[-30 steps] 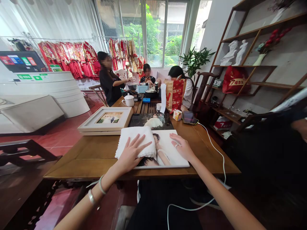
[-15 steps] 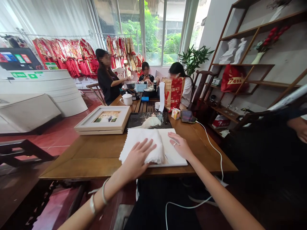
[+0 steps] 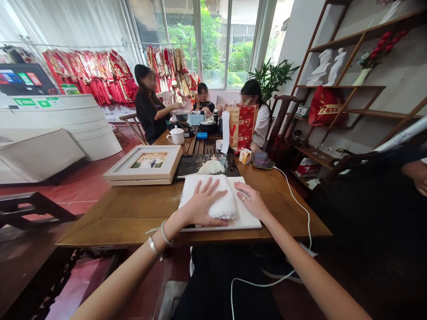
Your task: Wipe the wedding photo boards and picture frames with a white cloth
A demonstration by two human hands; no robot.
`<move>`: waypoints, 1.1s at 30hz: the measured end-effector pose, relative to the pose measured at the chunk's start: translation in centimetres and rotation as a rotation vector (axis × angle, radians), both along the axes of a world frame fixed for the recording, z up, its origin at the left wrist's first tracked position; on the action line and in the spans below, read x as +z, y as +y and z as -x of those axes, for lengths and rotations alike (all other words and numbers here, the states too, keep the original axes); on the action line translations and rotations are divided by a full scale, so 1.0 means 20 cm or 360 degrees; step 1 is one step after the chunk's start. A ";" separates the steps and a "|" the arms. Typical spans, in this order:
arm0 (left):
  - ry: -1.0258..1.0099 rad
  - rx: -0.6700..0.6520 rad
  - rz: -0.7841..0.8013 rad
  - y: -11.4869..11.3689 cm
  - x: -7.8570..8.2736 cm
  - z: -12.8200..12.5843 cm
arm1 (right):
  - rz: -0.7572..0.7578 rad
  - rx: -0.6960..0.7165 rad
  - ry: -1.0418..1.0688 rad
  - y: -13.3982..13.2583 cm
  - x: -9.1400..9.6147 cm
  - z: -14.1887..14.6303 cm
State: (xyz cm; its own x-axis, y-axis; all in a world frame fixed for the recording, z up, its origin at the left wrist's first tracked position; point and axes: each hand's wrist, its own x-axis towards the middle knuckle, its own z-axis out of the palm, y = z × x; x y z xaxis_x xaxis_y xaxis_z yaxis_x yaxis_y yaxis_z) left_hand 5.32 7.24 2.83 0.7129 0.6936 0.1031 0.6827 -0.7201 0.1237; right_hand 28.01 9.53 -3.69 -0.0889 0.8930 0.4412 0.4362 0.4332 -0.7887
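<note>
A folded white cloth [image 3: 223, 208] lies on a flat white panel [image 3: 251, 220] near the table's front edge. My left hand [image 3: 203, 202] rests on the cloth with its fingers spread, palm down. On the panel's right side, my right hand [image 3: 251, 200] lies with fingers stretched out, a ring on one finger, just beside the cloth. Most of the panel's surface is hidden under the cloth and hands. Directly behind it is a dark photo print [image 3: 213, 165] showing a white gown.
Stacked picture frames [image 3: 143, 164] stand left on the wooden table [image 3: 126, 213]. Behind are a lidded white mug [image 3: 176, 135], a paper bag [image 3: 242, 129], a small box [image 3: 245, 155] and a phone [image 3: 263, 161] with a white cable [image 3: 296, 198]. Several people sit around the far end.
My left hand has slid the white cloth to the right across the panel, closer to my right hand. The right hand stays almost in place.
</note>
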 end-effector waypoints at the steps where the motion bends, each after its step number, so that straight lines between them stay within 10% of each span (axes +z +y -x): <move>1: 0.0018 -0.0001 0.0003 0.04 0.00 -0.01 | 0.0000 -0.0003 0.0002 0.00 0.00 0.00; 7: 0.0041 -0.0020 -0.0036 0.11 0.02 -0.01 | 0.0014 -0.0004 -0.0023 0.00 0.01 0.00; 18: 0.0007 -0.0101 0.0075 -0.31 0.04 0.17 | 0.0007 0.0014 0.0025 0.01 -0.01 0.00; 33: 0.0113 -0.0041 -0.0094 0.30 0.00 -0.07 | 0.0028 -0.0003 -0.0001 0.00 0.01 -0.01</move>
